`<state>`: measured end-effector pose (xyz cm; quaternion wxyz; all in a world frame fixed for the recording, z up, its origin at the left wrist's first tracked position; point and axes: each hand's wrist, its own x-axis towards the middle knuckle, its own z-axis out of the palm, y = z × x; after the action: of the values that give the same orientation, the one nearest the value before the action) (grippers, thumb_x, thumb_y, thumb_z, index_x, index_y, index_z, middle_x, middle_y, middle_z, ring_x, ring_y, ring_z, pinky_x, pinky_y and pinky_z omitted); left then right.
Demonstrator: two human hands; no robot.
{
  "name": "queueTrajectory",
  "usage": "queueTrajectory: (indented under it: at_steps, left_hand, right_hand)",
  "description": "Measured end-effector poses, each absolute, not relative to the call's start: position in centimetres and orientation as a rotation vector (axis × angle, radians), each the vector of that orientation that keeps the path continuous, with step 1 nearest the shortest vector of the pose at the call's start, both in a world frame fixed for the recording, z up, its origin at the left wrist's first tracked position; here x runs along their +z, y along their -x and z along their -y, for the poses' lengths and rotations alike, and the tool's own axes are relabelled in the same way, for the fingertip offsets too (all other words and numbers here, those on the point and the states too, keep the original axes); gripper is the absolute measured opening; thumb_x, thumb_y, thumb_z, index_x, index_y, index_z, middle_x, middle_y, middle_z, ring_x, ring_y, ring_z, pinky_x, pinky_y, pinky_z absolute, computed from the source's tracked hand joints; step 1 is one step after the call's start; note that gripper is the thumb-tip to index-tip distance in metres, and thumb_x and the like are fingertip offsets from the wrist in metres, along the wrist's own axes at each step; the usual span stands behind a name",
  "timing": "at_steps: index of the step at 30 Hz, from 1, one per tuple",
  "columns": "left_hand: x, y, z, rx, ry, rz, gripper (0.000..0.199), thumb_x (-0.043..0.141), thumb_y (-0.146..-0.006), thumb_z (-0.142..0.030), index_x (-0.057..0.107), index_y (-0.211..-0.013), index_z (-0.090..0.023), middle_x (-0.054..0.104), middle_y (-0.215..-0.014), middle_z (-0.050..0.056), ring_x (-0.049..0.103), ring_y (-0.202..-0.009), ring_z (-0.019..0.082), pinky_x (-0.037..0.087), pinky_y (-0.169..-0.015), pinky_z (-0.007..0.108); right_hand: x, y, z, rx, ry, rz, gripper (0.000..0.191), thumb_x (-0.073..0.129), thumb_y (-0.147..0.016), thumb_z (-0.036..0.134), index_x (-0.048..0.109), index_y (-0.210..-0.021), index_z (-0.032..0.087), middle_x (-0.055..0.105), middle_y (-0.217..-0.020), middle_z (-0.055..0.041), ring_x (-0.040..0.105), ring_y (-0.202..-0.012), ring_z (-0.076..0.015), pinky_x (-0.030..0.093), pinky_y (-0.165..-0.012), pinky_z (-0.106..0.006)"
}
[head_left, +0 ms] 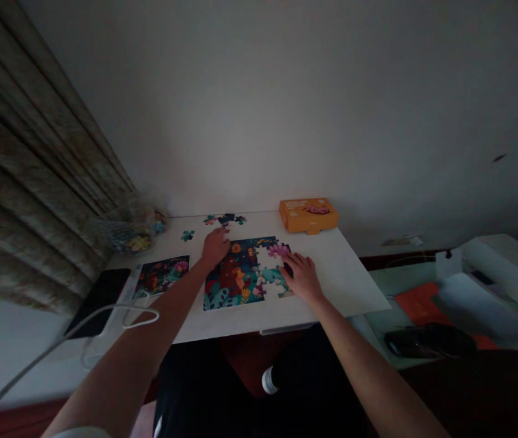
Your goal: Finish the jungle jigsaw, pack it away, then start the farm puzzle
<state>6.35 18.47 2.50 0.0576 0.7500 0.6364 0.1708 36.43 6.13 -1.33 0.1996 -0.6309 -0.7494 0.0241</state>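
Note:
A partly assembled jigsaw puzzle [235, 274] lies on the white table [345, 274], with white gaps in its right half. Over its upper left corner reaches my left hand [215, 244], its fingertips at a loose piece [225, 226] below the small pile of pieces [226, 218]. Whether those fingers grip the piece is too small to tell. My right hand [302, 275] rests at the puzzle's right edge, fingers spread, beside the pink flower pieces [279, 250]. A single teal piece [188, 235] lies left of the pile. The reference picture [162, 275] is flat beside my left forearm.
An orange box [308, 215] stands at the table's back right. Clear plastic bags [133, 234] sit at the back left, above a dark tablet [98, 302]. A white cable [103, 309] crosses near my left forearm. Right of the table, a lower surface holds a black case [430, 340].

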Motion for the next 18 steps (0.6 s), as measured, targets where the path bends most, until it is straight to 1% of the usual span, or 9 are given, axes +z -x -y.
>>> queueTrajectory:
  at_steps: [4,7,8,11,14,18]
  left_hand:
    - [3.2,-2.8,-22.4,0.472,-2.073,-2.159,0.047,0.056,-0.09,-0.022,0.062,-0.136,-0.009,0.064,-0.139,0.019,0.059,-0.131,0.03,0.044,-0.113,0.038]
    - [3.2,-1.9,-24.5,0.432,-1.969,-2.242,0.051,0.056,-0.093,-0.03,0.059,-0.137,-0.004,0.065,-0.134,0.025,0.061,-0.128,0.035,0.047,-0.106,0.042]
    - [3.1,-1.9,-25.0,0.423,-1.943,-2.258,0.053,0.056,-0.093,-0.033,0.058,-0.137,-0.004,0.065,-0.133,0.026,0.061,-0.126,0.037,0.048,-0.104,0.043]
    - [2.7,-2.1,-26.1,0.406,-1.893,-2.29,0.056,0.059,-0.092,-0.039,0.056,-0.139,-0.009,0.065,-0.132,0.025,0.062,-0.125,0.038,0.049,-0.101,0.046]
    - [2.4,-2.4,-26.9,0.439,-1.86,-2.339,0.049,0.058,-0.092,-0.038,0.059,-0.135,-0.014,0.067,-0.13,0.022,0.061,-0.124,0.039,0.048,-0.101,0.049]
    - [2.5,-2.7,-27.6,0.513,-1.771,-2.371,0.042,0.058,-0.094,-0.039,0.06,-0.129,-0.015,0.067,-0.13,0.023,0.06,-0.126,0.04,0.047,-0.102,0.052]
  right_hand:
    - [-1.8,-36.6,-6.4,0.07,1.711,2.027,0.038,0.051,-0.103,0.043,0.068,-0.13,0.024,0.067,-0.14,-0.0131,0.057,-0.131,-0.0328,0.034,-0.114,-0.059]
    - [-2.1,-36.8,-6.5,0.053,1.688,1.983,0.04,0.05,-0.102,0.045,0.067,-0.129,0.02,0.067,-0.138,-0.0151,0.059,-0.129,-0.0323,0.036,-0.114,-0.057]
    - [-2.2,-36.8,-6.5,0.047,1.685,1.976,0.04,0.05,-0.102,0.046,0.067,-0.129,0.02,0.067,-0.137,-0.0155,0.059,-0.129,-0.0324,0.036,-0.113,-0.056]
    - [-2.2,-36.8,-6.5,0.038,1.692,1.961,0.041,0.051,-0.102,0.048,0.067,-0.126,0.02,0.067,-0.136,-0.016,0.059,-0.127,-0.0327,0.037,-0.113,-0.056]
    - [-2.1,-36.8,-6.5,0.036,1.7,1.962,0.041,0.051,-0.102,0.05,0.068,-0.124,0.02,0.066,-0.135,-0.0161,0.059,-0.127,-0.0325,0.037,-0.113,-0.055]
    - [-2.1,-36.8,-6.6,0.035,1.7,1.959,0.042,0.049,-0.102,0.051,0.067,-0.124,0.02,0.066,-0.135,-0.0165,0.059,-0.127,-0.032,0.037,-0.112,-0.055]
